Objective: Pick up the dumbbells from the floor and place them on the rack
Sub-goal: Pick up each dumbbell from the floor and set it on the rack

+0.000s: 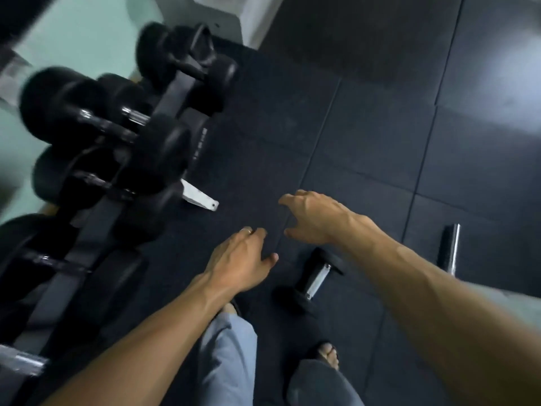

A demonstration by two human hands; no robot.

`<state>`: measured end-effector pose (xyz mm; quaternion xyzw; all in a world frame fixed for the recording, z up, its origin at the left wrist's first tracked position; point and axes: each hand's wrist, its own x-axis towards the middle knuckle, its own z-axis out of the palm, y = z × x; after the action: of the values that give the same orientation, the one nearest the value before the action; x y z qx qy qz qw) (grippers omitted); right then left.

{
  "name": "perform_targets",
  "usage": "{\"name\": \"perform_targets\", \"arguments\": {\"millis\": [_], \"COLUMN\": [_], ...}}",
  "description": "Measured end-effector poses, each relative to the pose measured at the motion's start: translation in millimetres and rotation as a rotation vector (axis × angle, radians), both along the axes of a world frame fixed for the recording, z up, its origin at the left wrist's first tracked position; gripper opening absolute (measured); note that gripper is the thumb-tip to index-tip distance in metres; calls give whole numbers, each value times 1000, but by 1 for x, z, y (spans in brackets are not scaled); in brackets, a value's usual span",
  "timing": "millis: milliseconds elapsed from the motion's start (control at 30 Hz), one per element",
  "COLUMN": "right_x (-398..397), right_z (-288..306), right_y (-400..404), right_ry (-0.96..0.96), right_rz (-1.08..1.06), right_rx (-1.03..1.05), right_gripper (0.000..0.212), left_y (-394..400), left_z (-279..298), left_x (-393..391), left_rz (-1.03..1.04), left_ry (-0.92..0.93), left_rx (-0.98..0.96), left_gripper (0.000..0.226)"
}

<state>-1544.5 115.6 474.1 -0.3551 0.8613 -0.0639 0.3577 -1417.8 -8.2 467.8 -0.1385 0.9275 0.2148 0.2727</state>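
A small black dumbbell with a chrome handle lies on the dark rubber floor, just below my right wrist. My right hand hovers above the floor with fingers spread, holding nothing. My left hand, a ring on one finger, is also empty with fingers apart, a little left of the dumbbell. The black dumbbell rack stands at the left, loaded with several large black dumbbells, all blurred.
A chrome bar lies on the floor at the right. A white rack foot sticks out onto the mat. My feet and grey trousers are at the bottom. White equipment stands at the top.
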Motion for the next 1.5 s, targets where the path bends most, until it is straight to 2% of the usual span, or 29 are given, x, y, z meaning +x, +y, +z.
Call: {"name": "perform_targets", "arguments": {"millis": [233, 400, 600, 700, 767, 933, 1033, 1200, 1367, 1500], "right_x": [36, 58, 58, 52, 49, 47, 48, 51, 51, 43], "right_z": [-155, -284, -411, -455, -476, -505, -512, -511, -493, -447], "right_y": [120, 176, 209, 211, 210, 205, 206, 211, 212, 205], "right_ry": [-107, -101, -46, -96, -134, -108, -77, -84, -117, -150], "right_rz": [-170, -368, -513, -567, -608, -734, -783, -793, -812, -782], "right_rx": [98, 52, -5, -18, -33, -101, -119, -145, -162, -205], "right_gripper": [59, 63, 73, 75, 69, 46, 37, 36, 35, 35], "left_y": [88, 133, 171, 182, 187, 187, 185, 190, 187, 177], "left_z": [-139, -275, -422, -470, -493, -528, -534, -530, -507, -460], "left_x": [3, 3, 1, 2, 2, 7, 8, 11, 13, 10], "left_rz": [-90, -91, -3, 77, 119, 136, 161, 191, 226, 270], "left_ry": [-162, -269, -331, -352, -372, -410, -435, -406, -421, -418], "left_rx": [78, 190, 264, 276, 349, 491, 537, 509, 546, 581], "left_gripper": [56, 63, 83, 91, 86, 61, 57, 59, 57, 55]}}
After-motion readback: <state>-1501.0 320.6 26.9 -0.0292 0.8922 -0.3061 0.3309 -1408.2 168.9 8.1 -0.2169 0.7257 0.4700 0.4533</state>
